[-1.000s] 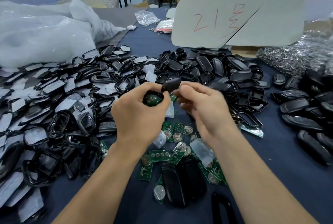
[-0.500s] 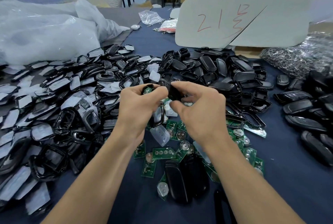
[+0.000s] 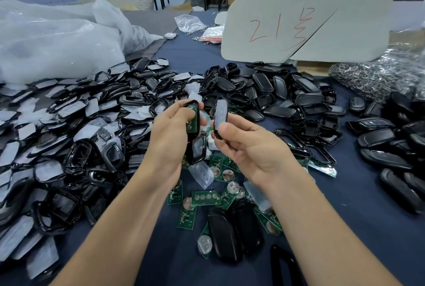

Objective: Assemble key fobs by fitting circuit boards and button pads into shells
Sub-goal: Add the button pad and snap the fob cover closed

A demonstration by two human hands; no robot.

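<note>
My left hand [image 3: 170,138] grips a black shell half [image 3: 194,114] that has a green circuit board seated in it, held upright above the table. My right hand [image 3: 248,147] pinches a second black shell half [image 3: 221,116] with a pale button pad face, a short gap to the right of the first. Below my hands lie loose green circuit boards [image 3: 203,198], clear button pads [image 3: 202,174] and two closed black fobs [image 3: 224,235].
A heap of black frames with pale film [image 3: 76,138] fills the left. Black shell backs [image 3: 287,99] pile up at centre right, finished fobs [image 3: 386,147] at far right. A white foam sign [image 3: 305,23], metal key rings [image 3: 379,74] and plastic bags [image 3: 57,44] stand behind on the blue table [image 3: 345,205].
The two halves, held together at my fingertips half a second ago, are now apart. Both hands have turned so each piece stands upright.
</note>
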